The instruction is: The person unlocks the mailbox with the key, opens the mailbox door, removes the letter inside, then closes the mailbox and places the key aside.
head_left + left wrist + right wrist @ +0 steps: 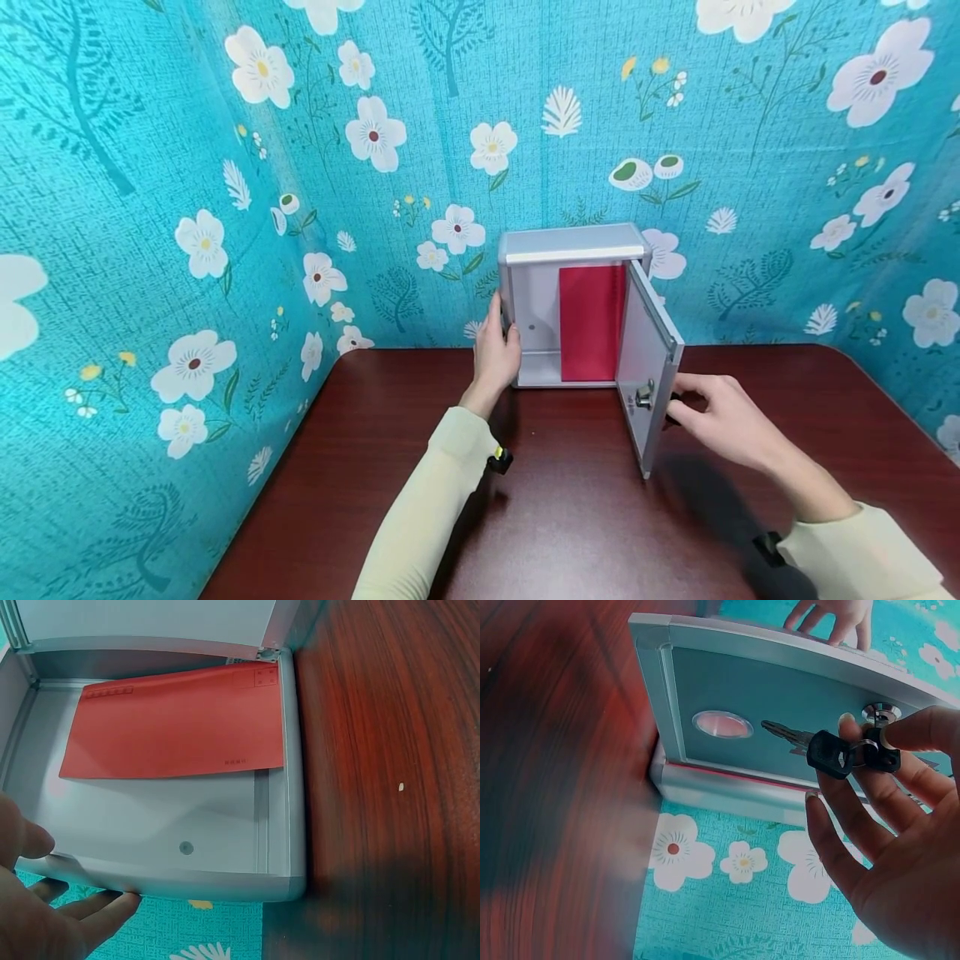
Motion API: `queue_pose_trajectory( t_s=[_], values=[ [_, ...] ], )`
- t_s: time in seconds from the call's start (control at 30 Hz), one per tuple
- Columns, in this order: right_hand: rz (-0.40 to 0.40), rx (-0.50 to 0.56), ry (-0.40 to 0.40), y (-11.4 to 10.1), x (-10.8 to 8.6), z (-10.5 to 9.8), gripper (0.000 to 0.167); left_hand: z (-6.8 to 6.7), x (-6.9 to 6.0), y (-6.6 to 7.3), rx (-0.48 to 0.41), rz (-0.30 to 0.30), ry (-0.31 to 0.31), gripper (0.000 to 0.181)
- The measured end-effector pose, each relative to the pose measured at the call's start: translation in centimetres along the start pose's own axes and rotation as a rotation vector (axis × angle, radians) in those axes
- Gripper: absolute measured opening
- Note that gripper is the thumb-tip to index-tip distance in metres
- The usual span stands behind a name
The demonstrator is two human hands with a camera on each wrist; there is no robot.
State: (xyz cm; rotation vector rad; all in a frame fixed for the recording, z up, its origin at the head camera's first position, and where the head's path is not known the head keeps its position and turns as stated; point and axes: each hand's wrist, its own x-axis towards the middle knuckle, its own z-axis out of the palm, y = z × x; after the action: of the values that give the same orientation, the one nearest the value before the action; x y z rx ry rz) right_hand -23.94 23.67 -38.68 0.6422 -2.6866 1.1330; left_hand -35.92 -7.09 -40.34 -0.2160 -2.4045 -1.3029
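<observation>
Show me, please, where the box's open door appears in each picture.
Head: the door, right of centre, stands open from the box.
Left wrist: along the top edge, partly out of frame.
Right wrist: upper middle, its outer side with the lock facing us.
Shared landmark: the left hand.

Pale yellow-green left sleeve [416,508], matching right sleeve [862,554], and there, small black wrist device [501,462] with bright yellow patch [498,452], black piece [768,549] by right cuff [806,533], left hand [497,354] bare, right hand [727,418] too

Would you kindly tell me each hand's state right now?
Left hand: holding the grey rectangular box.
Right hand: pinching a black-headed metal key.
</observation>
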Motion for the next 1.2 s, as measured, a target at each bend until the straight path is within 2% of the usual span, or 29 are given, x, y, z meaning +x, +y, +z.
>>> queue_pose_trajectory(
  t_s=[0.17, 0.4, 0.8, 0.93, 1.2],
  values=[
    [0.013, -0.029, 0.008, 0.3, -0.2, -0.5, 0.030, 0.1, 0.1, -0.3, -0.014, 0.007, 0.007, 0.066],
    [0.003, -0.042, 0.030, 0.9, -0.4, -1.2, 0.025, 0.0, 0.0, 0.0, -0.017, 0.005, -0.003, 0.066],
    [0.005, -0.031, -0.004, 1.9, -0.4, -2.2, 0.021, -0.1, -0.1, 0.0, -0.023, -0.001, -0.008, 0.064],
    [0.011, -0.027, -0.019, 2.2, -0.4, -2.5, 0.024, -0.1, -0.2, 0.0, -0.019, -0.002, -0.009, 0.063],
    [-0.003, -0.046, -0.005, 2.7, -0.3, -2.7, 0.022, -0.1, -0.2, -0.1, -0.019, 0.008, -0.008, 0.063]
  ],
)
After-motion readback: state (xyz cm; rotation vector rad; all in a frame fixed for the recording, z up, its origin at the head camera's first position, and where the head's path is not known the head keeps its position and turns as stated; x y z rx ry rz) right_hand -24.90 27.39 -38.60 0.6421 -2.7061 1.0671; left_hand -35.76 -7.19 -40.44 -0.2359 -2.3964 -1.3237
